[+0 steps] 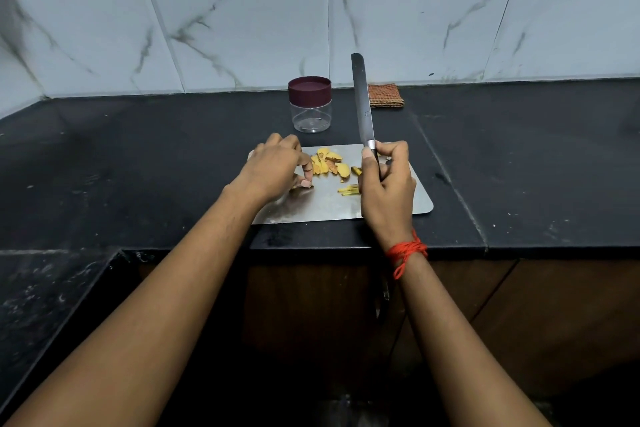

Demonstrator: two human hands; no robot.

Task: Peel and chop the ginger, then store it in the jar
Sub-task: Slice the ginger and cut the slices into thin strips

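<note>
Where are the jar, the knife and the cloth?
Clear plastic jar with maroon lid (310, 115), head view, clear wall.
Long dark-bladed knife (363, 101), head view, mid-blade.
Orange checked folded cloth (386, 95), head view, its middle.

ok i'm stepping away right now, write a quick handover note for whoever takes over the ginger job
Hands: the left hand is curled, fingertips down on the steel board beside the ginger slices; whether it pinches a piece cannot be told. The right hand grips the knife by its handle, blade lifted and pointing toward the wall.
Things: slices piled mid-board, a few thin strips by the right hand. The jar stands behind the board, lid on, apparently empty.
Done: ginger sliced, chopping seemingly begun.
Left: finish chopping, open the jar, fill it, close it.
</note>
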